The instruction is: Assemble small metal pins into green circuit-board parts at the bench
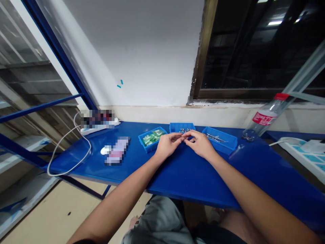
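My left hand (168,144) and my right hand (199,143) meet fingertip to fingertip above the blue table, just in front of the middle bin. Both are pinched closed; whatever lies between the fingertips is too small or too hidden to name. Behind them, the middle blue bin (175,127) holds small metal parts (185,130), partly covered by my right hand. To the left, a blue bin (150,149) contains green-and-white packets (153,136). On the right, another blue bin (230,146) has thin, long metal pieces (215,138) in it.
A clear plastic bottle (264,118) with a red cap stands at the right back. Left on the table (188,179) are a blurred-out flat item (118,150), a white rounded object (104,150) and a white cable (68,174). A wall (152,61) rises behind.
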{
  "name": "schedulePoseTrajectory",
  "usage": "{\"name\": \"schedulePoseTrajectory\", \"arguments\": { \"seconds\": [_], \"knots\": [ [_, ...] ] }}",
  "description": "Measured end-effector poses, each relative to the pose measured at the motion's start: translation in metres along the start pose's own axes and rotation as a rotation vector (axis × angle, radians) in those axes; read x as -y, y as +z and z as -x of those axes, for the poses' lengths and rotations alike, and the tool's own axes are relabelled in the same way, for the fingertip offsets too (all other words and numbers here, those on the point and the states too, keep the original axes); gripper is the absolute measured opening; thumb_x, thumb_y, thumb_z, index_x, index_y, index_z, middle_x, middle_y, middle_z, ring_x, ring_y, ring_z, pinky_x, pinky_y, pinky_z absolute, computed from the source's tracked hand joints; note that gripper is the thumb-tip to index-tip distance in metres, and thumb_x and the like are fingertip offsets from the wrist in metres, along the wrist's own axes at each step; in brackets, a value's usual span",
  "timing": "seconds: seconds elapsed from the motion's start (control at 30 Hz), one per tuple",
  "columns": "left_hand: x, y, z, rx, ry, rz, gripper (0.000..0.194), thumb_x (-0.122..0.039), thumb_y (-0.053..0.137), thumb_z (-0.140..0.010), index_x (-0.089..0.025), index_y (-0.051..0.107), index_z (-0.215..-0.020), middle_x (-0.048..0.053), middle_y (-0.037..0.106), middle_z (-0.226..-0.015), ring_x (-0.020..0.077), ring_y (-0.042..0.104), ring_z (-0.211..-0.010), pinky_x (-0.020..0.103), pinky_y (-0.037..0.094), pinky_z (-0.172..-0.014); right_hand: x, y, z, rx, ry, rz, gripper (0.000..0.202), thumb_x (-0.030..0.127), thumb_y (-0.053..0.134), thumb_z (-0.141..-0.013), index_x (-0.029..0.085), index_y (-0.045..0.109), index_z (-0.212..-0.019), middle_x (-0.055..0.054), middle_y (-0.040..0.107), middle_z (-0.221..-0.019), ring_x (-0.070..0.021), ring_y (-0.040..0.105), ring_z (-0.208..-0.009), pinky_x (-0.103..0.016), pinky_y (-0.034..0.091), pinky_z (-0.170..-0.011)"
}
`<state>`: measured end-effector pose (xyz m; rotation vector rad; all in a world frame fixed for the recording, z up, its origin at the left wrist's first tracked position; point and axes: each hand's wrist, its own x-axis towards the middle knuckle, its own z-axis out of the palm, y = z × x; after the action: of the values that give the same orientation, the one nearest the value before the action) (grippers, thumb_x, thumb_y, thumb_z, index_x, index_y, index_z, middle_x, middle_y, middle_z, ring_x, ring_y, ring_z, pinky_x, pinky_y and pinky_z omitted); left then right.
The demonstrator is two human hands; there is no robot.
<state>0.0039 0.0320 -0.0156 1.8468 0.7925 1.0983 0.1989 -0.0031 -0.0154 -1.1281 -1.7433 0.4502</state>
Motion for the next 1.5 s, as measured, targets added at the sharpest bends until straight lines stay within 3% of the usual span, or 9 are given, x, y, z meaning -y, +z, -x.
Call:
{"name": "schedulePoseTrajectory", "arguments": {
  "seconds": [0.17, 0.43, 0.63, 0.8, 0.97, 1.17, 1.3, 1.5],
  "knots": [
    [0.002, -0.002, -0.003, -0.084, 0.004, -0.002, 0.016, -0.017, 0.072, -0.090, -0.015, 0.077, -0.106, 0.010, 0.083, -0.101, 0.0235, 0.081, -0.096, 0.038, 0.065, -0.093, -0.002, 0.003, 0.000, -0.001, 0.089, -0.052, 0.020, 0.027, 0.065, -0.091, 0.023, 0.079, -0.106, -0.006, 0.080, -0.108, -0.0225, 0.076, -0.093, -0.037, 0.063, -0.080],
    [-0.001, -0.003, -0.001, -0.040, -0.050, 0.029, 0.023, -0.023, 0.075, -0.089, -0.013, 0.079, -0.110, 0.012, 0.083, -0.106, 0.0259, 0.081, -0.098, 0.040, 0.066, -0.095, 0.002, 0.000, 0.001, -0.003, 0.077, -0.017, 0.019, 0.035, 0.067, -0.094, 0.025, 0.082, -0.100, -0.006, 0.082, -0.105, -0.0251, 0.077, -0.095, -0.040, 0.063, -0.083],
    [0.009, -0.001, -0.004, -0.044, -0.035, 0.110, 0.018, -0.013, 0.076, -0.086, -0.013, 0.075, -0.105, 0.012, 0.083, -0.102, 0.0234, 0.080, -0.098, 0.039, 0.065, -0.095, 0.005, 0.001, 0.001, -0.022, 0.133, -0.030, 0.019, 0.039, 0.068, -0.093, 0.024, 0.079, -0.096, -0.005, 0.081, -0.097, -0.0233, 0.075, -0.086, -0.035, 0.059, -0.073],
    [0.011, -0.001, -0.003, -0.019, 0.016, 0.038, 0.026, -0.008, 0.075, -0.084, -0.016, 0.072, -0.109, 0.009, 0.083, -0.100, 0.0211, 0.080, -0.092, 0.036, 0.065, -0.089, 0.003, 0.004, 0.002, -0.037, 0.180, -0.063, 0.022, 0.044, 0.072, -0.089, 0.022, 0.075, -0.090, -0.005, 0.079, -0.088, -0.0221, 0.073, -0.080, -0.032, 0.055, -0.068],
    [0.002, -0.001, -0.002, -0.019, 0.041, -0.045, 0.026, -0.018, 0.075, -0.089, -0.017, 0.070, -0.115, 0.010, 0.082, -0.104, 0.0215, 0.079, -0.096, 0.033, 0.062, -0.085, -0.001, 0.002, 0.000, -0.003, 0.166, -0.071, 0.022, 0.044, 0.068, -0.093, 0.023, 0.073, -0.091, -0.004, 0.078, -0.086, -0.0215, 0.073, -0.080, -0.033, 0.056, -0.072],
    [0.001, -0.003, -0.006, -0.075, -0.002, 0.212, 0.043, -0.027, 0.078, -0.090, -0.015, 0.061, -0.127, 0.010, 0.079, -0.102, 0.0181, 0.077, -0.092, 0.031, 0.061, -0.087, 0.002, 0.003, 0.002, 0.106, 0.154, -0.100, 0.031, 0.048, 0.059, -0.099, 0.023, 0.077, -0.094, -0.006, 0.078, -0.089, -0.0215, 0.072, -0.075, -0.031, 0.055, -0.060],
    [0.001, -0.004, -0.007, -0.065, -0.017, 0.234, 0.048, -0.036, 0.081, -0.088, -0.014, 0.064, -0.128, 0.010, 0.079, -0.102, 0.0185, 0.076, -0.088, 0.030, 0.061, -0.081, 0.003, 0.005, 0.003, 0.180, 0.151, -0.154, 0.031, 0.047, 0.060, -0.097, 0.022, 0.077, -0.094, -0.005, 0.077, -0.086, -0.0176, 0.067, -0.064, -0.029, 0.053, -0.055],
    [-0.005, -0.004, -0.004, 0.000, 0.045, 0.037, 0.028, -0.041, 0.078, -0.092, -0.018, 0.081, -0.108, 0.011, 0.080, -0.114, 0.0243, 0.075, -0.106, 0.036, 0.060, -0.094, -0.001, 0.005, 0.002, 0.053, 0.285, -0.292, 0.027, 0.046, 0.071, -0.087, 0.020, 0.076, -0.093, -0.002, 0.073, -0.074, -0.0147, 0.060, -0.056, -0.027, 0.049, -0.052]
  ]
}}
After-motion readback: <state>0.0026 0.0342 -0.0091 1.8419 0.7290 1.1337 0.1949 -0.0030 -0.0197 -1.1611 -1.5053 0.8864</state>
